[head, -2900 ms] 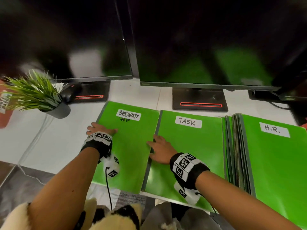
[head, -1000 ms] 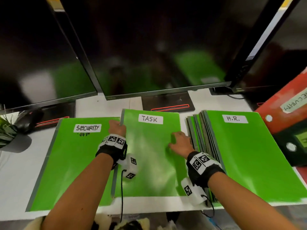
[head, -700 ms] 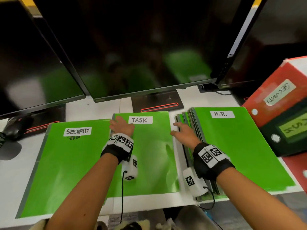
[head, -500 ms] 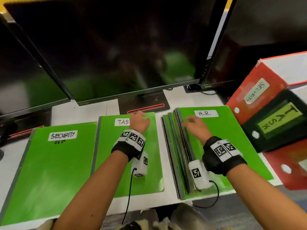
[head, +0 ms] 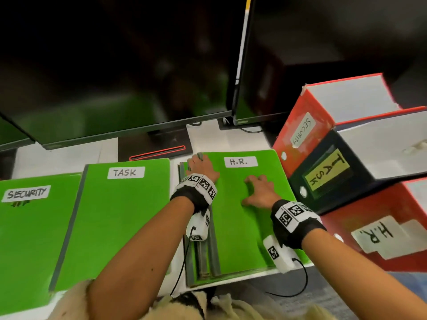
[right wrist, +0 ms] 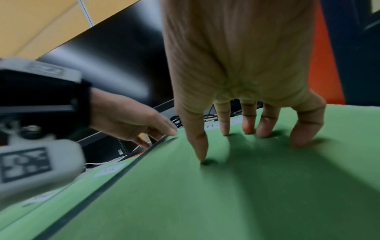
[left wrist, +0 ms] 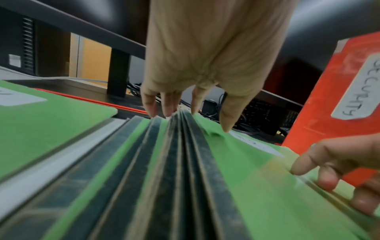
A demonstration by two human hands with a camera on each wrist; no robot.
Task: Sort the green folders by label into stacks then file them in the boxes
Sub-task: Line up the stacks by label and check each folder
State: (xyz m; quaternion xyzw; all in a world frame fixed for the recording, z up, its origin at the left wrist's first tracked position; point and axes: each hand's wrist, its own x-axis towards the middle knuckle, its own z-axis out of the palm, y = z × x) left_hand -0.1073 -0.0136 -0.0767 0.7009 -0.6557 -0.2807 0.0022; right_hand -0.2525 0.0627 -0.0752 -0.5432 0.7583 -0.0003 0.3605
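Note:
Three lots of green folders lie side by side on the white desk: SECURITY (head: 30, 239) at the left, TASK (head: 120, 215) in the middle, and a thick H.R. stack (head: 240, 229) at the right. My left hand (head: 199, 166) is at the far left corner of the H.R. stack. Its straight fingers (left wrist: 170, 105) touch the far ends of the dark spines (left wrist: 180, 162). My right hand (head: 258, 190) rests on the top H.R. folder (right wrist: 246, 186), with its spread fingertips (right wrist: 248, 126) pressing down on the cover. Neither hand holds anything.
Three file boxes lie stacked at the right: a red one labelled SECURITY (head: 300, 132), a dark one labelled TASK (head: 323, 174) and a red one labelled H.R. (head: 374, 229). Dark monitors (head: 115, 77) and a stand (head: 159, 150) close off the back. The desk's front edge (head: 231, 281) is near my body.
Both hands have moved right, from the SECURITY and TASK folders onto the H.R. stack. The view has swung right and now shows the boxes.

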